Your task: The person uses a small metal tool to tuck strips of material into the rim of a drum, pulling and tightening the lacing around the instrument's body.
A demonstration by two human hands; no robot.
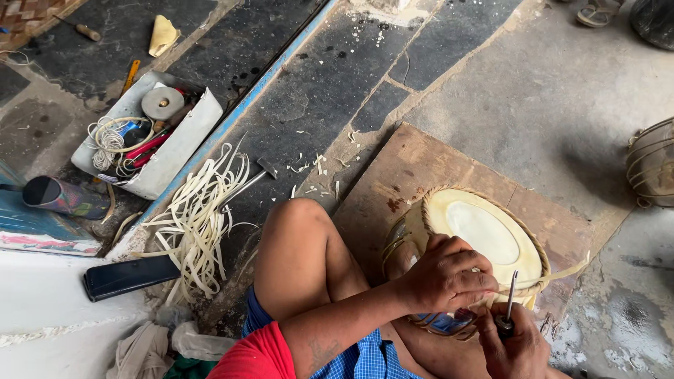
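Observation:
A small drum with a pale skin head and a braided rim rests tilted on a wooden board in front of me. My left hand grips the drum's near rim, fingers curled over the braid. My right hand is closed on a metal awl-like tool, its tip pointing up next to the rim. A pale hide strap sticks out from the rim on the right. My bent knee lies left of the drum.
A bundle of pale hide strips and a hammer lie on the stone floor at left. A white tray of tools, a dark phone, a cup and another drum at the right edge surround me.

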